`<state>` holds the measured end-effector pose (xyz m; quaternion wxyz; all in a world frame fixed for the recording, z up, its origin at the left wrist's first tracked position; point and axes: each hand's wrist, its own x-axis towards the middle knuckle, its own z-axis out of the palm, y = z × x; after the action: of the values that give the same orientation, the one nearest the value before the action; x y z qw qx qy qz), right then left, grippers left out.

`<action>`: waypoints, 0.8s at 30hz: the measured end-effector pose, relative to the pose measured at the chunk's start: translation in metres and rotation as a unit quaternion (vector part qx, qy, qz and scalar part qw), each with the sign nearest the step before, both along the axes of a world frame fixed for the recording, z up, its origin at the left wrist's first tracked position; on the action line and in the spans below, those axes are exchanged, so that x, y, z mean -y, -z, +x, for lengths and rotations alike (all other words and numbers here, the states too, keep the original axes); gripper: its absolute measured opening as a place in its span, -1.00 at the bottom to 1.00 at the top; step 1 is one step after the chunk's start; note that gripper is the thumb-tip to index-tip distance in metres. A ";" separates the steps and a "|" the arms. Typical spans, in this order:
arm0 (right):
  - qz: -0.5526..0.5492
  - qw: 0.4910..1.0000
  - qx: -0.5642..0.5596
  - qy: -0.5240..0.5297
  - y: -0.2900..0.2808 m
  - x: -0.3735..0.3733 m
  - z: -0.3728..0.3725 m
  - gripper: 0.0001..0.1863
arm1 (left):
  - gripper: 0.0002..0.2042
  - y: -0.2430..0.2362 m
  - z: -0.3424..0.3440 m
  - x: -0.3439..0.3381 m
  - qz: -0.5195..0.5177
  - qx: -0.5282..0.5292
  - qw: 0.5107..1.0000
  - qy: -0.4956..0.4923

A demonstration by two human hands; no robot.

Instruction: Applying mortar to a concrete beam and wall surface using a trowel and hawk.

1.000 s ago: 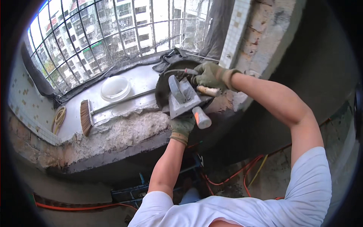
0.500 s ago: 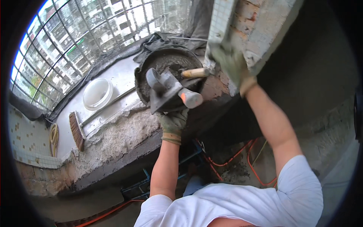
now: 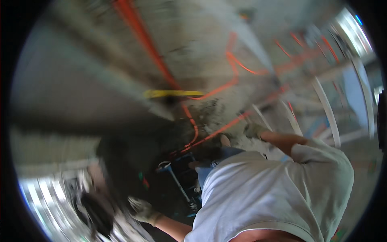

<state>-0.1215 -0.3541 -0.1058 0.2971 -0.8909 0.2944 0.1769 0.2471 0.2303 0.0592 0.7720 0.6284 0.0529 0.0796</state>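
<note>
The view is smeared by fast motion. My left hand [image 3: 143,210], in a pale work glove, reaches out at the lower left with its fingers stretched and nothing visible in them. Close to it, at the sill, is a dark round shape [image 3: 96,213], apparently the mortar pan; its contents cannot be made out. My right hand [image 3: 254,131], also gloved, hangs at my right side above the floor. Its fingers are too blurred to read, and I see no tool in it. Neither the trowel nor the wooden handle can be made out.
Orange conduits [image 3: 217,131] run across the rough floor [image 3: 250,97]. A yellow bar [image 3: 173,93] lies ahead beside a grey wall [image 3: 72,88]. Close to my legs stands a blue metal frame [image 3: 177,181]. Pale upright strips [image 3: 328,111] stand at right.
My view has swung right, away from the window and sill, to the floor. My right hand has dropped from the wall edge to my side. The left hand is apart from the trowel.
</note>
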 end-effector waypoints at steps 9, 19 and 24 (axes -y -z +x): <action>0.232 0.824 -0.088 0.510 -0.062 -0.009 -0.195 -0.71 | -0.35 -0.008 -0.035 0.318 -0.274 -0.391 0.866 0.149; 0.160 0.709 -0.002 0.687 -0.057 -0.043 -0.345 -0.69 | -0.38 0.088 -0.081 0.338 0.010 -0.502 0.802 0.322; -0.196 0.782 -0.066 0.588 -0.127 0.003 -0.386 -0.65 | -0.53 0.122 -0.154 0.188 0.496 -0.245 0.691 0.465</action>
<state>-0.5076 -0.3567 0.0210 0.1427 -0.5704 0.8081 -0.0353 0.0935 0.0424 -0.0627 0.2455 0.8614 -0.1062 -0.4318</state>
